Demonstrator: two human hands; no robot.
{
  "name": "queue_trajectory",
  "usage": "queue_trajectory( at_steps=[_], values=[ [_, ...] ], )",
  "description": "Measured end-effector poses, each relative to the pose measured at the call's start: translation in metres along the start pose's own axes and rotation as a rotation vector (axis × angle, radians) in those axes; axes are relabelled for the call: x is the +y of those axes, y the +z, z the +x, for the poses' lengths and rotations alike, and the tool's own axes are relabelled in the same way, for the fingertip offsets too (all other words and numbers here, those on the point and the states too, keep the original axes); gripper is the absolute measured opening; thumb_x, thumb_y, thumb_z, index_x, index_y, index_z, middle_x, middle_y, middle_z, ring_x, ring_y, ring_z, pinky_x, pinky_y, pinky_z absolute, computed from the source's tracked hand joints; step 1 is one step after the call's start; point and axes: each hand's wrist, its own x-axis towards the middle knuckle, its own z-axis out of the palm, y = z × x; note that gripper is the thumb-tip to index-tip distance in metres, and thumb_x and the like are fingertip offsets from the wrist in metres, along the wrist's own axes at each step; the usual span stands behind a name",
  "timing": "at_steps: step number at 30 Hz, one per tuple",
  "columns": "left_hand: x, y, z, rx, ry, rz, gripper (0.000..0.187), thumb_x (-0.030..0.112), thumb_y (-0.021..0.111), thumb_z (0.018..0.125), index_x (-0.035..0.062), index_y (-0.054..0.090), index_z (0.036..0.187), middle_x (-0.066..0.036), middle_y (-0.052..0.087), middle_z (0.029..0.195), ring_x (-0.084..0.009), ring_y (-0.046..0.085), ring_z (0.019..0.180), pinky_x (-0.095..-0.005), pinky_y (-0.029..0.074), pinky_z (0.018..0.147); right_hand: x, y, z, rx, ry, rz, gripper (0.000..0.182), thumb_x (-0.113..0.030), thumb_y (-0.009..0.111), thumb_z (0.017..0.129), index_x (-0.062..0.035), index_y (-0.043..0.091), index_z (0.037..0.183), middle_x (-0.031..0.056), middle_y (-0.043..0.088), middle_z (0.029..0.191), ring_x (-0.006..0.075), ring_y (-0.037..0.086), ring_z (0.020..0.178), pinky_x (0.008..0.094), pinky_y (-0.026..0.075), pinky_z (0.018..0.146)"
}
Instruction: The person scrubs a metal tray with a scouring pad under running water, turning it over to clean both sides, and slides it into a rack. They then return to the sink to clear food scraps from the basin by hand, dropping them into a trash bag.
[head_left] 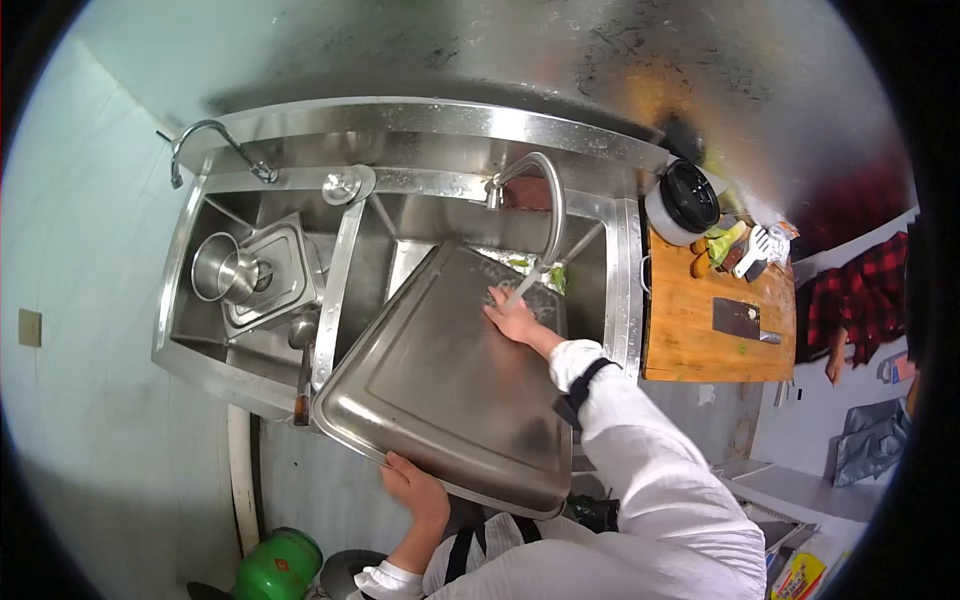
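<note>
A broad grey metal tray (450,385) lies across the silver steel sink (430,212) — likely stiff, slippery; left hand (415,490) grips its rim, the surest hold, at seven o'clock, right hand (516,319) resting open at one.

Your left hand (415,490) grips the near rim of the big metal tray (450,390), which sits tilted over the right-hand basin (622,290), underside up by the look of it. Your right hand (517,318) lies on its upper face, fingers right at the water stream (527,284) from the curved faucet (557,205). Green scraps (558,280) show in the basin behind the tray. Left-hand basin: metal pot (215,267) beside a smaller tray (291,262). Right of you: wooden board (680,350) with cleaver (737,316) and white spatula (752,255). Person in checked shirt (865,290) beyond it.
</note>
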Motion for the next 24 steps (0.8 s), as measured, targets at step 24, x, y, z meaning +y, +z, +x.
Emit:
queue_trajectory(
  at_steps=[24],
  values=[
    [0.037,0.006,0.055,-0.246,-0.303,-0.516,0.037,0.033,0.031,0.096,-0.0005,0.045,0.100,-0.008,0.048,0.099,-0.0141,0.044,0.092,-0.0288,0.038,0.082,-0.144,-0.104,-0.243,-0.122,-1.182,-0.580,0.054,-0.017,0.046,0.075,-0.0114,0.043,0.128,-0.0015,0.038,0.135,0.0143,0.041,0.115,0.0251,0.034,0.070]
  ],
)
